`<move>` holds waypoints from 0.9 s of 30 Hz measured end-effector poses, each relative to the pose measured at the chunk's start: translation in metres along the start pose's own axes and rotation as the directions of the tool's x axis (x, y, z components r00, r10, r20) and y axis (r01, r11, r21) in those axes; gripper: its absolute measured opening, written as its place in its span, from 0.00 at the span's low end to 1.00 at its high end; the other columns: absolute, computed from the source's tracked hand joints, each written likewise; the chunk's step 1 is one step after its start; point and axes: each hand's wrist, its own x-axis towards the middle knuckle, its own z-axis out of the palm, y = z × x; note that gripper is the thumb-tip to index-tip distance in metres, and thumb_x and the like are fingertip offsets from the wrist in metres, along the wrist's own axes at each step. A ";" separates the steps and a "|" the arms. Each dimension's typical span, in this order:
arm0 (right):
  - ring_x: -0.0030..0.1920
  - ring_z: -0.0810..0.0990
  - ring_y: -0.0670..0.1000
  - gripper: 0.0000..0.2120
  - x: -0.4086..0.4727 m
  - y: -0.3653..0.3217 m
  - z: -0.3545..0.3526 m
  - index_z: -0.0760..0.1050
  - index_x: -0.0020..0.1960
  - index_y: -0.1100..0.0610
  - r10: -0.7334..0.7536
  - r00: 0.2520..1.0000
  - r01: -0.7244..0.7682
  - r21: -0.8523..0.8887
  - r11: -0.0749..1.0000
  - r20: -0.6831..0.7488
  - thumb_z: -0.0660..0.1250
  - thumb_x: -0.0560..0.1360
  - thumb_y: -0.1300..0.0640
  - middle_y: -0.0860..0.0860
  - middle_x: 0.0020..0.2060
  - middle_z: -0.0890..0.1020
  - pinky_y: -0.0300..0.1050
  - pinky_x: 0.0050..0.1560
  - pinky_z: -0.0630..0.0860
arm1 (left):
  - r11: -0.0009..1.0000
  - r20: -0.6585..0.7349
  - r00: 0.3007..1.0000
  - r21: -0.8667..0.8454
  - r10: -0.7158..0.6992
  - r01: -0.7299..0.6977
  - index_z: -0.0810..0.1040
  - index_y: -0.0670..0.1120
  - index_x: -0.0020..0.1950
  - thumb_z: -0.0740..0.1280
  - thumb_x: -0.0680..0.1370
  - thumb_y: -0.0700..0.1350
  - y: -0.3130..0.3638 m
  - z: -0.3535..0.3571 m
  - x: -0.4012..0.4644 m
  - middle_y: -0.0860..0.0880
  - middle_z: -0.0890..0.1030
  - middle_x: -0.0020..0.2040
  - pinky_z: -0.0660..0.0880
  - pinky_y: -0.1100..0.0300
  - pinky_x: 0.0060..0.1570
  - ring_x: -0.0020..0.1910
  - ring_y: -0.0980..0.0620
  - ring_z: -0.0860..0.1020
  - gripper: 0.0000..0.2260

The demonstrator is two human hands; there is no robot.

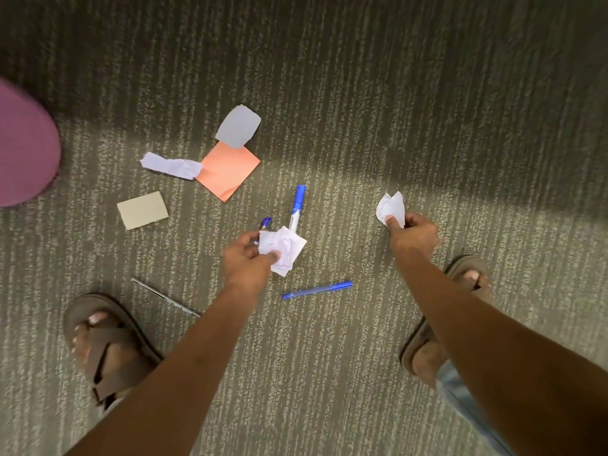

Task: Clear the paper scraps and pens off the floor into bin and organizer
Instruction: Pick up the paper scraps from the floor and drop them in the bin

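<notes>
Nearest the camera, two sandalled feet stand on the striped grey carpet [362,93], the left sandal [105,347] at the lower left and the right sandal [427,343] partly hidden behind the right forearm. Between the feet lie a thin clear pen [164,297] and, further right, a blue pen [317,289], both flat on the floor. Just above them the left hand [246,258] holds a crumpled white paper wad [284,250], its grip pinching the wad between thumb and fingers. Off to the right, well apart, the right hand [416,232] pinches a small white paper scrap [391,209] between thumb and forefinger, the scrap sticking up above the knuckles. Right behind the left hand a blue-capped marker [297,207] lies on the floor, and a second blue cap [266,223] shows beside it, mostly hidden by the fingers. Further left sits a beige card [142,210]. Beyond it an orange sticky note [227,171] lies flat, with a torn white strip [171,166] touching its left corner and a grey paper piece [238,126] overlapping its top corner. At the far left edge, a pink rounded object [23,149] is cut off by the frame.
</notes>
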 end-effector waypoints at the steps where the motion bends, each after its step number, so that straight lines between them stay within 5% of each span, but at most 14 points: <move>1: 0.43 0.82 0.52 0.14 0.000 -0.001 0.000 0.83 0.54 0.61 0.011 1.000 -0.011 0.010 1.000 -0.001 0.76 0.70 0.57 0.56 0.48 0.86 0.38 0.45 0.75 | 1.000 -0.003 1.000 -0.007 -0.007 0.007 0.76 0.49 0.54 0.70 0.71 0.29 0.001 0.002 -0.002 0.53 0.81 0.40 0.74 0.63 0.30 0.37 0.58 0.80 0.18; 6: 0.41 0.81 0.52 0.13 0.003 0.001 -0.007 0.83 0.50 0.60 0.011 1.000 -0.011 0.013 1.000 0.017 0.77 0.69 0.55 0.56 0.43 0.85 0.39 0.48 0.76 | 0.999 0.038 0.999 0.037 -0.004 0.003 0.76 0.47 0.50 0.69 0.72 0.28 0.008 0.005 -0.009 0.51 0.81 0.40 0.74 0.64 0.29 0.36 0.56 0.80 0.15; 13: 0.26 0.75 0.38 0.13 -0.012 0.001 -0.027 0.75 0.34 0.51 -0.002 0.981 -0.027 0.149 0.989 0.193 0.80 0.65 0.59 0.45 0.30 0.79 0.26 0.24 0.69 | 0.993 0.039 0.999 0.118 -0.009 0.004 0.78 0.44 0.48 0.70 0.71 0.29 0.013 0.001 -0.025 0.48 0.82 0.42 0.77 0.59 0.36 0.38 0.51 0.81 0.12; 19: 0.35 0.80 0.45 0.12 -0.071 -0.036 -0.044 0.76 0.38 0.54 -0.011 0.935 -0.083 0.249 0.965 0.355 0.79 0.66 0.61 0.48 0.37 0.83 0.39 0.37 0.77 | 0.900 -0.038 0.977 0.399 0.208 -0.176 0.83 0.45 0.49 0.71 0.70 0.35 0.026 -0.030 -0.064 0.49 0.82 0.40 0.71 0.73 0.29 0.36 0.54 0.78 0.09; 23: 0.38 0.82 0.47 0.11 -0.144 -0.090 -0.054 0.75 0.43 0.56 -0.078 0.872 -0.121 0.368 0.922 0.483 0.77 0.68 0.63 0.51 0.41 0.84 0.38 0.35 0.77 | 0.907 -0.138 0.936 0.326 0.324 -0.266 0.84 0.42 0.51 0.70 0.70 0.35 0.063 -0.067 -0.106 0.47 0.84 0.42 0.78 0.59 0.42 0.40 0.48 0.81 0.10; 27: 0.36 0.78 0.50 0.12 -0.234 -0.167 -0.055 0.73 0.41 0.59 -0.224 0.805 -0.054 0.443 0.895 0.550 0.76 0.69 0.67 0.59 0.40 0.81 0.39 0.39 0.76 | 0.912 -0.283 0.869 0.187 0.406 -0.365 0.84 0.43 0.50 0.71 0.70 0.37 0.118 -0.126 -0.151 0.52 0.82 0.38 0.77 0.62 0.42 0.36 0.52 0.80 0.09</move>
